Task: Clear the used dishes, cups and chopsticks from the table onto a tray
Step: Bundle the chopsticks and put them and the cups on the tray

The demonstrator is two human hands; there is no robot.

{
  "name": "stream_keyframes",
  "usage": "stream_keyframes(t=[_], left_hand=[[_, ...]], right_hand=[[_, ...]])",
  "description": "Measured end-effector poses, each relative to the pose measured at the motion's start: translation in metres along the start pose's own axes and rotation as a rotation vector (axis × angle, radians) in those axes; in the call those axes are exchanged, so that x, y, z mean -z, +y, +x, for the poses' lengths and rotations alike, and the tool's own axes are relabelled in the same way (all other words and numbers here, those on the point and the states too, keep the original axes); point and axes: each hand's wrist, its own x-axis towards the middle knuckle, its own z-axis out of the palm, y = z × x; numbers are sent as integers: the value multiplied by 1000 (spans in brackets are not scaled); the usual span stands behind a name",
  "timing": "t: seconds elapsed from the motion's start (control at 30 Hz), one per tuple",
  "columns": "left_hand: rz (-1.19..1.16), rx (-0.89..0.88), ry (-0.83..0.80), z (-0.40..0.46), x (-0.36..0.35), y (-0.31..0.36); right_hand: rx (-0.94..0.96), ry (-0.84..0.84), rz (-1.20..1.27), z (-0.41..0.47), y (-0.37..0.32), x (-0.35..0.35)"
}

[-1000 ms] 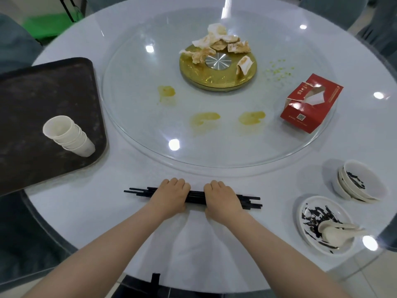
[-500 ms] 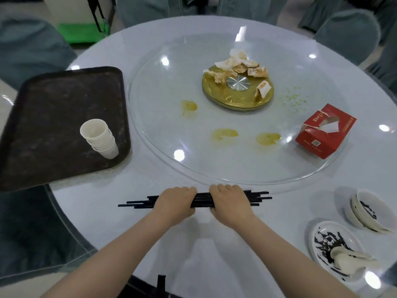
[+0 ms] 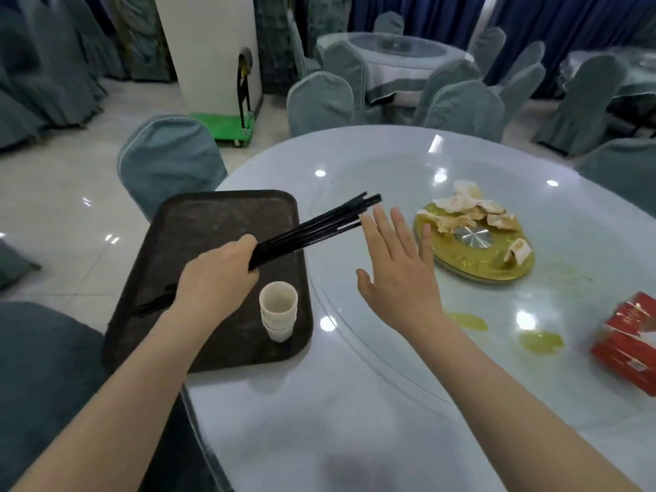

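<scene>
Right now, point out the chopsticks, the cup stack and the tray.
chopsticks (image 3: 319,227): head view, mid-shaft of the black bundle.
cup stack (image 3: 278,316): head view, side wall of the white cups.
tray (image 3: 213,221): head view, bare dark floor near its far end.

One tray (image 3: 198,221), one cup stack (image 3: 278,310) of perhaps three, one chopstick bundle (image 3: 312,229), one tissue box (image 3: 628,346).

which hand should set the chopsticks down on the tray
Left. The left hand already grips the chopsticks right above the tray; the right hand is open and empty over the glass turntable.
</scene>
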Motion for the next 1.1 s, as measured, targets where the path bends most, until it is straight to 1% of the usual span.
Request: stream_keyframes(t=[0.13, 0.2, 0.3, 0.4, 0.5, 0.63, 0.73, 0.83, 0.93, 1.03, 1.1], left_hand=[[-74, 118, -30, 37, -15, -79], [-107, 167, -85, 53, -33, -112], [-111, 212, -196, 68, -66, -138], [-133, 227, -314, 79, -100, -145], [-215, 256, -424, 84, -129, -140], [-288, 263, -494, 83, -161, -135], [-354, 271, -540, 86, -170, -127], [-427, 277, -515, 92, -166, -117], [-571, 242, -364, 95, -144, -105], [-677, 131, -223, 98, -112, -84], [-703, 18, -212, 96, -94, -62]], right_hand=[[19, -168, -27, 39, -34, -29], [33, -251, -16, 54, -53, -47], [1, -353, 41, 64, -71, -70], [-73, -409, 107, 62, -76, -85], [-136, -462, 101, 52, -69, -92], [-235, -514, 103, 37, -60, -97], [-306, -543, 114, 27, -53, -99], [-358, -580, 129, 16, -47, -101], [-382, -599, 137, 4, -42, -103], [-435, -597, 189, -10, -34, -100], [-485, -576, 235, -22, -26, -95]])
